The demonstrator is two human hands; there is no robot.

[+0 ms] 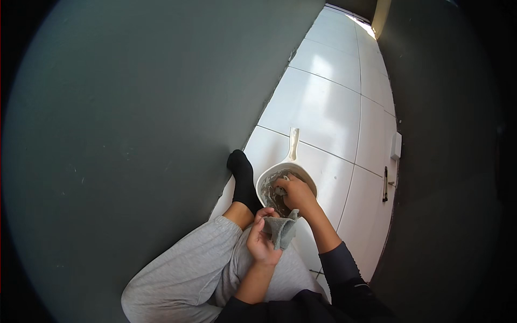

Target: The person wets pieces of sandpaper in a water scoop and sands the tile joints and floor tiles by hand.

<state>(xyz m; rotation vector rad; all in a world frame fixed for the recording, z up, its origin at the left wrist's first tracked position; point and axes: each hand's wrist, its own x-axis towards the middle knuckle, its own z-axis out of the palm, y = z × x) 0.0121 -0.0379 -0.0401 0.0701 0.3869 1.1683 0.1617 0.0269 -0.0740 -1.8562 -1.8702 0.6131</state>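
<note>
A cream-white water dipper (302,170) rests on the floor in front of me, its handle pointing away. Wet grey paste-like stuff coats its inside wall. My right hand (297,195) reaches into the dipper with its fingers bent together around a small pale, smeared piece whose kind I cannot make out. Close to the dipper's near rim, my left hand (260,247) holds a folded grey-green cloth (283,230) between thumb and fingers. Part of the cloth hangs over the palm.
White tiles (323,118) stretch ahead between a dark grey wall (151,118) on the left and another on the right. My black-socked foot (242,175) is beside the dipper. By the right wall lie a thin dark tool (385,185) and a small white block (396,146).
</note>
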